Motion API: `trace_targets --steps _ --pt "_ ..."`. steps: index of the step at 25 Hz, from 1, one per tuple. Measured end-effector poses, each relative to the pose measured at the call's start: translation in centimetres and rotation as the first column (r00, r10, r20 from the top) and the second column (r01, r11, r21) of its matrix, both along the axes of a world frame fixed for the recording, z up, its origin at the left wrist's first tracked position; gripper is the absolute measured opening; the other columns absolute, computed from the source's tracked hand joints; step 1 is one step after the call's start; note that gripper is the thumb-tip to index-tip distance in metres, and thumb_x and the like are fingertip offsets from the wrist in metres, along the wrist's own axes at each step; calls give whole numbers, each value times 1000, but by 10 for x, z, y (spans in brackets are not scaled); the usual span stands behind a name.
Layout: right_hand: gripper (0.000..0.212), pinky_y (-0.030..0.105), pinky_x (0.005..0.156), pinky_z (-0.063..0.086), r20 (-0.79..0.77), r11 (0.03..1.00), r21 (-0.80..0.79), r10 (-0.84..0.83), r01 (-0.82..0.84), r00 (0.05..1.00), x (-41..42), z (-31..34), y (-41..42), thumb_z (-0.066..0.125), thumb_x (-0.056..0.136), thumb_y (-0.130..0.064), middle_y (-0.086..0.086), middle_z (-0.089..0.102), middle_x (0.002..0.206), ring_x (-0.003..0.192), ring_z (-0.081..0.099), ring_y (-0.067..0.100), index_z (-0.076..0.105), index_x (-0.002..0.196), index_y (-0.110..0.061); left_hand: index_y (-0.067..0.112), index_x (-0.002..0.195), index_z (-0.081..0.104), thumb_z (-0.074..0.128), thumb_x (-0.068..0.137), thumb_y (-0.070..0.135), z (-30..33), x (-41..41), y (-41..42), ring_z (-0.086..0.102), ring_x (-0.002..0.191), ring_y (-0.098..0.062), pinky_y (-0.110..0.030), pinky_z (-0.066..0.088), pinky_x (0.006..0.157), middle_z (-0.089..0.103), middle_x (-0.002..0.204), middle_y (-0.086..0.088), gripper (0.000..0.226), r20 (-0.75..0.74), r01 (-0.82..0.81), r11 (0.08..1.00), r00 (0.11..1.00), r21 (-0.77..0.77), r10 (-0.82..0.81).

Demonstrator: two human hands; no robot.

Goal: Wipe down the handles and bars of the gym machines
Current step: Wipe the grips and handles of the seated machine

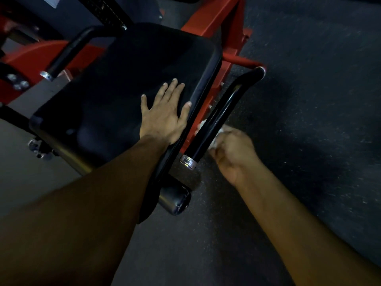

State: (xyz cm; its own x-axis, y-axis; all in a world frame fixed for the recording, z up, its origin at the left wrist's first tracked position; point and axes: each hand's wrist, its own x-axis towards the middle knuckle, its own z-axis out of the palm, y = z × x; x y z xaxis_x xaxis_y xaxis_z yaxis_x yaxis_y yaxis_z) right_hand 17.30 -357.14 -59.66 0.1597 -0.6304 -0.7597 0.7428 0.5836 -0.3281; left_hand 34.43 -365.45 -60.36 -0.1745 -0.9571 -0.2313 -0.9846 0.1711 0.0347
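The right hand (233, 149) is curled tight around a white cloth (223, 130), pressing it on the black handle (216, 118) beside the seat. The left hand (165, 114) lies flat, fingers spread, on the black seat (115, 96)

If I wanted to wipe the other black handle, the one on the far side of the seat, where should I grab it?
Probably wrap your cloth around the straight padded part of the black tube handle, just above its silver end cap. Come from the open side away from the black padded seat, since that stretch looks straight and free, while its top bends into the red machine frame.
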Motion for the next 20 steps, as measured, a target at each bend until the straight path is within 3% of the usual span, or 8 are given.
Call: trace_targets --steps 3,5,6,10,12,15,17,20 --pt "34 25 74 60 55 977 30 -215 213 975 -25 -11 -38 43 101 3 13 73 104 78 68 14 64 127 2 31 164 14 14 106 62 0 1 0 -2 157 -7 -62 -3 124 4 172 15 65 6 3 1000 1000 3 -3" --pt "34 18 56 52 21 973 -14 -230 230 973 -39 -14 -52 44 101 -3 11 67 95 64 58 9 64 128 4 32 163 14 15 106 61 0 1 0 -2 157 -7 -62 -4 124 3 171 16 64 4 -3 1000 1000 2 3" --pt "33 18 53 51 -6 976 -37 -213 212 977 -42 -13 -54 45 100 -4 12 65 98 64 56 10 64 126 4 31 163 14 15 107 61 0 1 0 -2 157 -7 -61 -4 124 3 171 16 64 7 -1 1000 1000 1 1" --pt "28 32 89 60 -150 999 -42 -10 4 989 -19 -11 -25 46 98 0 9 72 111 92 70 19 66 117 0 31 163 14 15 107 60 0 1 -1 -2 157 -7 -62 -3 124 3 171 16 63 3 3 1000 1000 -6 -3" --pt "37 38 93 59 -171 996 -25 80 -86 982 2 -6 3 42 94 9 12 73 111 99 70 25 69 116 -4 31 164 14 15 108 57 0 1 -1 -1 157 -7 -62 -2 124 4 171 16 62 6 3 1000 1000 -6 -3" --pt "39 37 88 56 -128 994 -29 102 -107 986 14 5 18 37 91 17 18 70 103 93 65 28 67 113 4 31 164 14 16 109 51 0 0 0 -1 157 -7 -63 -1 124 4 172 15 59 13 1 1000 1000 -8 -1" --pt "33 34 87 57 -133 1000 14 14 -12 991 -4 1 -4 41 95 12 17 70 101 90 66 27 68 110 3 31 164 15 16 109 50 0 1 0 -1 157 -7 -63 -1 124 4 172 15 58 6 2 1000 1000 -12 -2" --pt "25 24 54 51 -153 973 57 -213 224 965 -37 -10 -62 41 97 7 12 60 79 62 55 16 64 92 -1 31 164 15 16 109 50 -2 2 -2 -1 157 -7 -62 -2 124 5 172 15 58 5 5 1000 1000 -16 -5"
